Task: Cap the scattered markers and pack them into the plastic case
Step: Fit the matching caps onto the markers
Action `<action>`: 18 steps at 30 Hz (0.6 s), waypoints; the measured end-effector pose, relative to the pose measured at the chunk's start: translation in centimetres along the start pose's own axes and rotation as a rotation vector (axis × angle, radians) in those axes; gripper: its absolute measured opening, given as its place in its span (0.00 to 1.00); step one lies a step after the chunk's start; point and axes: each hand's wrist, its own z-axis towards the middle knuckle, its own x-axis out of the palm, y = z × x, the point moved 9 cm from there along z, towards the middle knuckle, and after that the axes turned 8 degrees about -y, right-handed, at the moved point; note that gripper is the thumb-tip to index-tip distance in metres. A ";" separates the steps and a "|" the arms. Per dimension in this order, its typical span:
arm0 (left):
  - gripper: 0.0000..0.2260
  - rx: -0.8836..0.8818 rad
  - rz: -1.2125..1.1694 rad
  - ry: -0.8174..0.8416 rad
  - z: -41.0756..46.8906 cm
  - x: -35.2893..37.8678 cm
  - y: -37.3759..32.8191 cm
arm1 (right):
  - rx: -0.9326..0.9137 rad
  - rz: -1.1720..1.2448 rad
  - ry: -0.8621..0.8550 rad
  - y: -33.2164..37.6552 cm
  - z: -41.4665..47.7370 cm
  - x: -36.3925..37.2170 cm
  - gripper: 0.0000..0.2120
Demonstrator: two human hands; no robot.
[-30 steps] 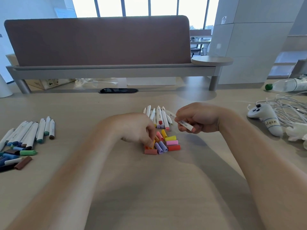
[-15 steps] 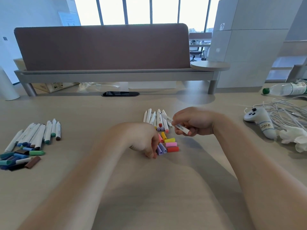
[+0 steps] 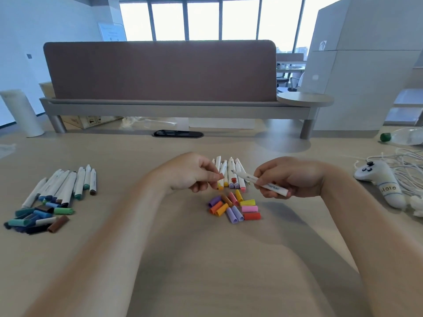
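Observation:
My right hand (image 3: 289, 178) grips a white marker (image 3: 265, 184) with its uncapped tip pointing left. My left hand (image 3: 194, 173) is lifted off the desk and pinches a small salmon-coloured cap (image 3: 220, 177) just left of that tip, a short gap apart. Behind the hands lies a row of uncapped white markers (image 3: 229, 173). Below them is a heap of loose warm-coloured caps (image 3: 235, 208): purple, orange, yellow, pink, red. At the left lie more white markers (image 3: 66, 185) and a pile of blue, green and brown caps (image 3: 39, 217). No plastic case is in view.
A white game controller (image 3: 380, 179) and tangled white cables (image 3: 409, 168) lie at the right, with a green-capped bottle (image 3: 402, 137) behind. A desk divider (image 3: 160, 72) on a grey shelf stands at the back. A white cylinder (image 3: 20, 113) stands far left.
My left hand rose from the cap heap with a salmon cap pinched and moved toward the marker tip. My right hand turned the marker's tip leftward. The camera tilted up.

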 end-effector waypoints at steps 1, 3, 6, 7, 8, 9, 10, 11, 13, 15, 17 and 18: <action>0.07 -0.011 -0.054 -0.033 0.2 -0.4 0.3 | -0.002 -0.002 0.023 0.1 -0.1 0.2 0.06; 0.07 -0.017 -0.150 -0.059 0.5 -0.7 0.7 | 0.007 -0.007 0.058 0.1 -0.1 0.8 0.06; 0.06 -0.008 -0.200 -0.051 0.7 -0.4 0.8 | 0.018 -0.024 0.072 0.1 -0.1 1.4 0.06; 0.06 -0.005 -0.203 -0.045 0.7 -0.3 0.7 | 0.017 -0.025 0.067 0.2 -0.1 1.4 0.05; 0.06 -0.003 -0.202 -0.041 0.7 -0.2 0.7 | 0.017 -0.023 0.060 0.2 -0.1 1.5 0.04; 0.06 0.000 -0.201 -0.040 0.7 -0.2 0.7 | 0.018 -0.019 0.054 0.3 -0.1 1.4 0.05; 0.06 0.002 -0.198 -0.041 0.7 -0.2 0.7 | 0.021 -0.015 0.049 0.3 -0.1 1.4 0.05; 0.06 0.004 -0.195 -0.041 0.7 -0.2 0.6 | 0.026 -0.014 0.046 0.3 -0.2 1.4 0.06; 0.06 0.005 -0.188 -0.038 0.6 0.0 0.6 | 0.028 -0.022 0.042 0.4 -0.2 1.4 0.06; 0.06 0.007 -0.194 -0.038 0.6 0.2 0.5 | 0.026 -0.033 0.044 0.4 -0.1 1.5 0.05; 0.06 0.012 -0.215 -0.030 0.6 0.4 0.3 | 0.023 -0.040 0.046 0.4 -0.1 1.7 0.05; 0.06 0.013 -0.222 -0.026 0.6 0.5 0.2 | 0.021 -0.046 0.043 0.5 -0.1 1.8 0.05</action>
